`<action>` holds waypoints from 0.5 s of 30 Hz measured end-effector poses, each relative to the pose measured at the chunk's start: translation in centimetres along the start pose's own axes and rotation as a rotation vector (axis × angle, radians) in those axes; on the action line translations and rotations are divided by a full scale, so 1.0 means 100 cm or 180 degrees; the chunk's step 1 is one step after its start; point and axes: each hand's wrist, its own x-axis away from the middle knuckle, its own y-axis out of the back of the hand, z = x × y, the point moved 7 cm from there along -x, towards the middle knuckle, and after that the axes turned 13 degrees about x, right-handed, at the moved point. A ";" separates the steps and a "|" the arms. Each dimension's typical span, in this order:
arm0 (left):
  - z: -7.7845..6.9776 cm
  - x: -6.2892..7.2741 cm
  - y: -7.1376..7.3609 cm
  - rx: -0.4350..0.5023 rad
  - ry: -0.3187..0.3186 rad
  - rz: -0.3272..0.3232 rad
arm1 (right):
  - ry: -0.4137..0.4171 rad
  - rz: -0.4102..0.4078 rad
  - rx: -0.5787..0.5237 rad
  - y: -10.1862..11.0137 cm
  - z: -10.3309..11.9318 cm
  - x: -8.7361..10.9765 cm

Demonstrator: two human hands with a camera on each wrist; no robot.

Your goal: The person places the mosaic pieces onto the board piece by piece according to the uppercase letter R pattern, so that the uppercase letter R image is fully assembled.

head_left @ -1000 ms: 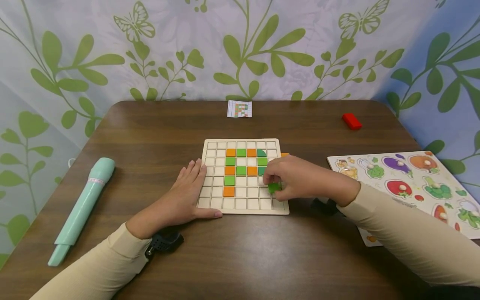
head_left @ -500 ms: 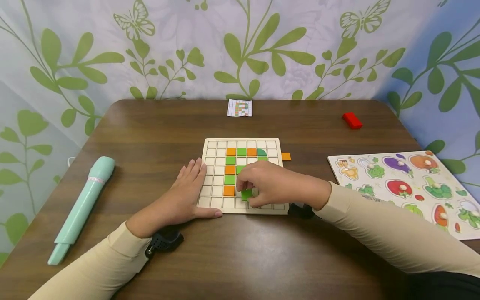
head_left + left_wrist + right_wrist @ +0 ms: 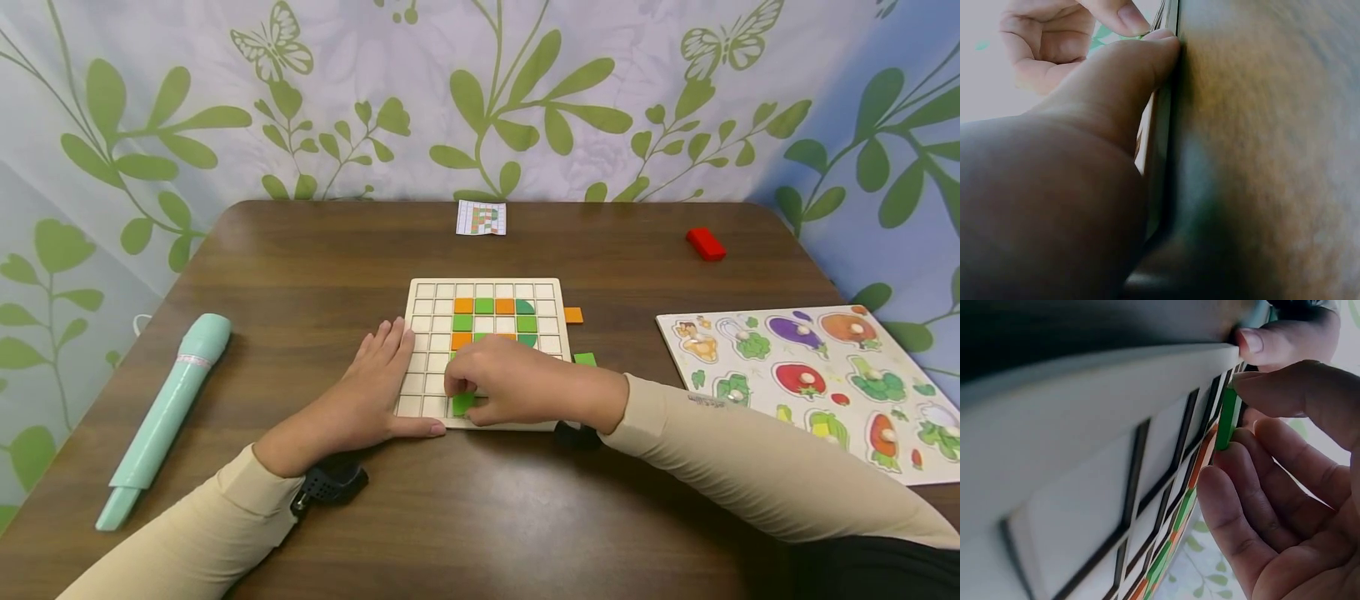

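Observation:
A wooden grid board (image 3: 422, 343) lies mid-table with orange, green and dark green tiles set in its cells. My right hand (image 3: 517, 379) pinches a green square tile (image 3: 462, 404) between thumb and fingers over the near row, below the left column of tiles. In the right wrist view that tile (image 3: 1227, 417) stands edge-on at the board's surface. My left hand (image 3: 371, 387) lies flat with straight fingers along the board's left edge, thumb at the near corner. The right hand hides part of the lower tiles.
Loose orange (image 3: 573, 315) and green (image 3: 584, 359) tiles lie right of the board. A small pattern card (image 3: 481, 218) and a red block (image 3: 706, 244) are farther back. A vegetable puzzle board (image 3: 757, 367) sits right; a mint-green microphone-shaped object (image 3: 167, 417) lies left.
My right hand has carried the green tile leftward across the board, to the near end of the left tile column. The loose green tile at right has come into view. The left hand stays put.

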 end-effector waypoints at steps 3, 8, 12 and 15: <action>0.000 0.000 0.000 0.0007 -0.0024 -0.0013 | 0.0015 -0.0003 0.0001 -0.002 0.002 -0.002; 0.000 0.000 -0.001 -0.0007 -0.0023 -0.0010 | -0.0023 0.0022 0.0072 -0.003 0.004 -0.003; 0.000 0.000 0.000 -0.0014 -0.0025 -0.0015 | -0.0060 0.0055 0.0046 -0.003 0.004 -0.004; 0.000 0.000 0.000 -0.0003 -0.0021 -0.0017 | -0.0097 0.0077 -0.0007 -0.003 0.004 -0.004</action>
